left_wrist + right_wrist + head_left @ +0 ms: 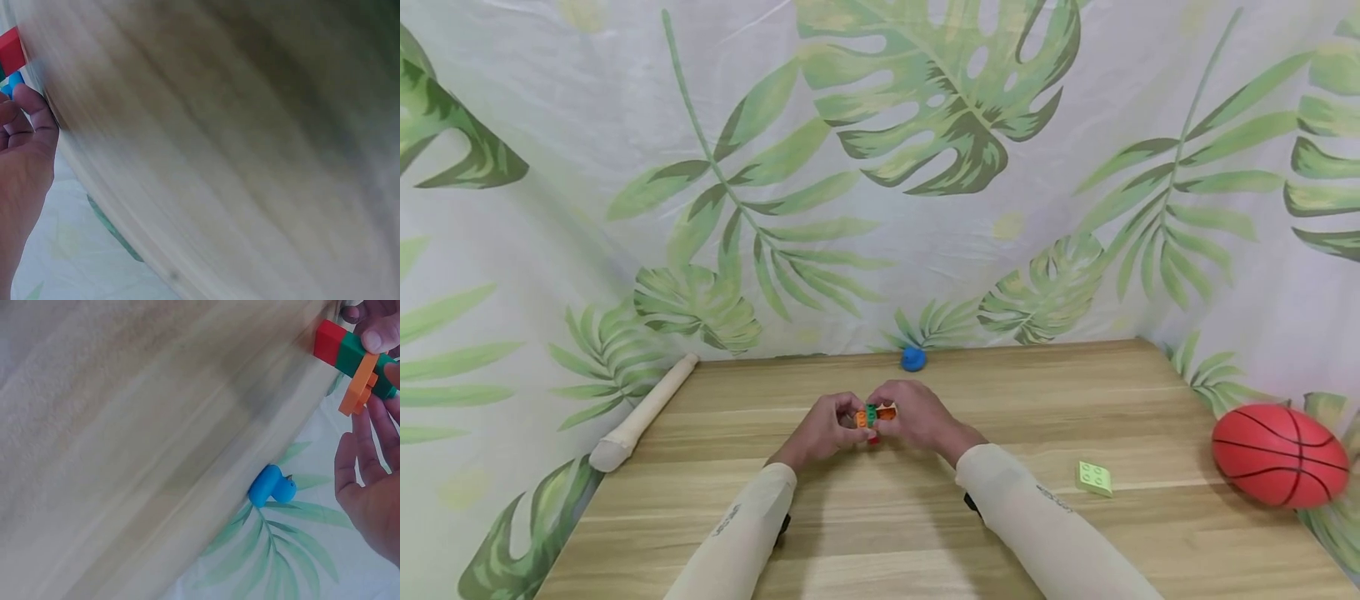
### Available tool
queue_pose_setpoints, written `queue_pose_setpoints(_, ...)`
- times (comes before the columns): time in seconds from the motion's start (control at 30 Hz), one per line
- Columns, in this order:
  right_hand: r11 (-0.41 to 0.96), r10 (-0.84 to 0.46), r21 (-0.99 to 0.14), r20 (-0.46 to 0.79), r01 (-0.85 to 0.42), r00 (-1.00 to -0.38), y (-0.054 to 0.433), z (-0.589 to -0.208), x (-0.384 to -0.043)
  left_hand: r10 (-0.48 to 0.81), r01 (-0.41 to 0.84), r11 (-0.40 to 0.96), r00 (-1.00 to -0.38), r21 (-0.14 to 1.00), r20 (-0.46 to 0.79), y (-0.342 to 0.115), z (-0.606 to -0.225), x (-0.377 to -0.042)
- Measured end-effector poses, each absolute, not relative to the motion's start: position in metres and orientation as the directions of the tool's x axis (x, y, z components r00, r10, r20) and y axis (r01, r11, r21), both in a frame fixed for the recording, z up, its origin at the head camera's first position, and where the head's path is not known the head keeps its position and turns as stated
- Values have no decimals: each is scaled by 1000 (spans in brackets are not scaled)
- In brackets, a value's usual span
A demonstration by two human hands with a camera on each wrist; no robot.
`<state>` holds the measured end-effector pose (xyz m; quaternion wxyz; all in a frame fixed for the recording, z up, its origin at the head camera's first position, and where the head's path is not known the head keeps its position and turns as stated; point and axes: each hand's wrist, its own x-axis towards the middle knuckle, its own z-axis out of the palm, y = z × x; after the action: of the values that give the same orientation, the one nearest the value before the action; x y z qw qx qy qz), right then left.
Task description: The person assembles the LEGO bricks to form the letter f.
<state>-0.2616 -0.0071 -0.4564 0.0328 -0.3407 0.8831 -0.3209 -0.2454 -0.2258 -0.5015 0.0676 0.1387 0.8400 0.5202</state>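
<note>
Red/green/orange blocks held btwn 2 hands.

Red ball resting at lower right, blue duck sitting just below centre, pale stick lying lower left, leaf-print cloth hanging across top.

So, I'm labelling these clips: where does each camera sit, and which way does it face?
Head: worn on the head, looking forward and down over the table to the leafy cloth; left hand, right hand and both sleeves show.
Left wrist: on that wrist, looking across blurred tabletop; the left hand shows at the left edge, below a red block.
Right wrist: on that wrist, looking across the table towards the cloth; the right hand and part of the left show.
Shared: head and right wrist both show the blue duck and held blocks.
</note>
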Motion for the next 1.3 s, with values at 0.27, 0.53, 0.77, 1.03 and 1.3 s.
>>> queue_pose_setpoints(0.27,590,-617,-570,139,-572,-775,-7,-454,-264,294,155,431,-955,889,23,-225,-502,-245)
queue_pose_setpoints(0.53,569,-602,-618,136,-542,-787,-8,-458,-264,295,153,442,-955,884,18,-225,-503,-245)
queue_pose_setpoints(0.77,551,-583,-649,150,-525,-798,-8,-460,-262,295,144,437,-956,888,10,-226,-504,-247)
queue_pose_setpoints(1.03,553,-583,-645,154,-528,-798,-7,-459,-259,297,139,437,-955,889,4,-226,-499,-246)
queue_pose_setpoints(1.3,555,-615,-667,74,-497,-785,16,-452,-247,319,152,417,-948,896,12,-225,-501,-246)
